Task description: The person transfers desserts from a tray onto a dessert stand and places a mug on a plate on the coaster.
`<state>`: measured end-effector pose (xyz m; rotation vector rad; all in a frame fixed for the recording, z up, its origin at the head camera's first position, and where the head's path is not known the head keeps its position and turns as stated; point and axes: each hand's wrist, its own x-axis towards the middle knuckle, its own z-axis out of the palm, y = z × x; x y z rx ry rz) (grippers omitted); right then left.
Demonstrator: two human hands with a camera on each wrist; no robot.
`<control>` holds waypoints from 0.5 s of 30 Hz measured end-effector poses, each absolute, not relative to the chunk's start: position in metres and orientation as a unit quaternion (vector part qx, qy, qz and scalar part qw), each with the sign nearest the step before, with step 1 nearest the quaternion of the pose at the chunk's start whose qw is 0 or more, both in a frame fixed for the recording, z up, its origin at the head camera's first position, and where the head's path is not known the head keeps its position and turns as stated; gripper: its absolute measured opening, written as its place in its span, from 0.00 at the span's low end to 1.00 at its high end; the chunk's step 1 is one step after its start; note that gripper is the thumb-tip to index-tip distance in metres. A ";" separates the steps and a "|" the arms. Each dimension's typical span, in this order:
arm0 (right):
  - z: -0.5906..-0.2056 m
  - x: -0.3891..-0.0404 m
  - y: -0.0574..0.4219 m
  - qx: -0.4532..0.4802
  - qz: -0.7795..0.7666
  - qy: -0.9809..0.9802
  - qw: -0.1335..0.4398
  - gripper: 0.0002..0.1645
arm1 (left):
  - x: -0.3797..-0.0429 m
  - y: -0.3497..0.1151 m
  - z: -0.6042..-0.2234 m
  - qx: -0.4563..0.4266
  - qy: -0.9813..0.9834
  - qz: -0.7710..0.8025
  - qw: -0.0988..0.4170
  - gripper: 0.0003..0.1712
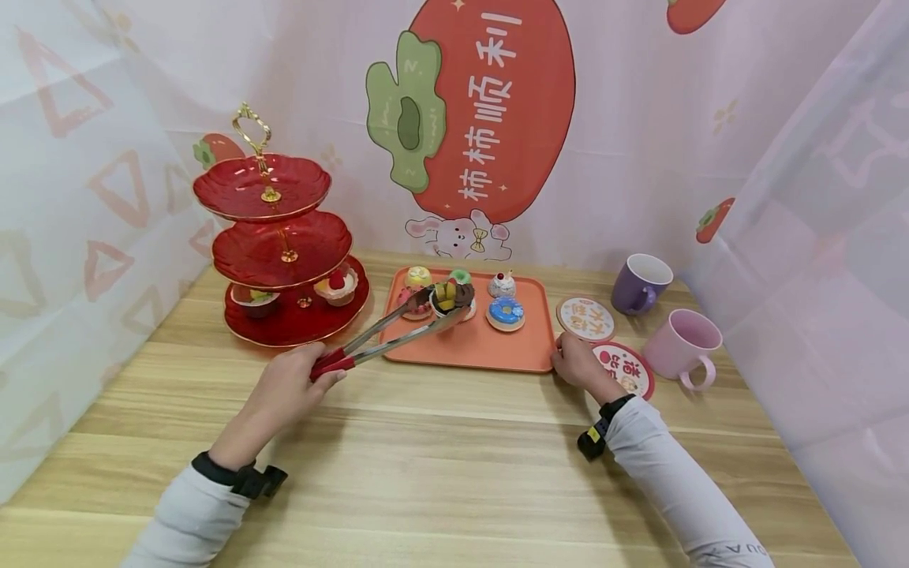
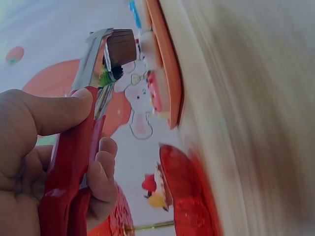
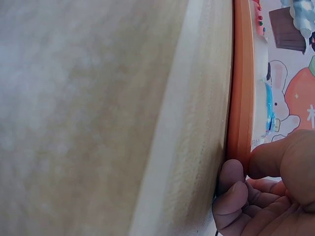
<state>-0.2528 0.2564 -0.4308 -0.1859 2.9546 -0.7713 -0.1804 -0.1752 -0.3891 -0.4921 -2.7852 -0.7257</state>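
A pair of red-handled metal tongs (image 1: 399, 340) lies aslant at the centre of the frame, long axis running from handles at lower left to tips at upper right. The tips hold a chocolate-swirled cupcake in a brown wrapper (image 1: 452, 298), upright above an orange rectangular tray (image 1: 469, 353). The left grip (image 1: 287, 390) is clamped on the handles, fingers curled round them; the right grip (image 1: 581, 367) pinches the tray's lower-right corner.

The cupcake and tongs partly cover the pastries beneath; a blue-iced ring doughnut (image 1: 506, 313) sits unobstructed to their right. Right of the tray lie a pale round coaster (image 1: 585, 318) and a red-rimmed round coaster (image 1: 630, 365), both with characters too small to read surely; the right arm overlaps the latter. Letters on the right sleeve, lower right, are only partly legible. A purple mug (image 1: 630, 290) and a pink mug (image 1: 671, 347) stand beyond on the wood-grain surface (image 1: 461, 473).

At left rises a red three-tier stand with gold trim (image 1: 248, 248). Behind, the white printed backdrop (image 1: 632, 118) reads "柿柿顺利" sideways on a red persimmon (image 1: 543, 118), top centre.
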 end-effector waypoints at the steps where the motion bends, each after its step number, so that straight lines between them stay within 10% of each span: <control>1: -0.431 -0.253 0.256 -0.061 -0.252 0.965 0.041 0.04 | -0.180 -0.178 -0.389 -0.166 -0.948 -0.244 0.115 0.13; 15: -0.431 -0.253 0.257 -0.061 -0.253 0.965 0.036 0.09 | -0.177 -0.200 -0.385 -0.142 -0.956 -0.231 0.115 0.13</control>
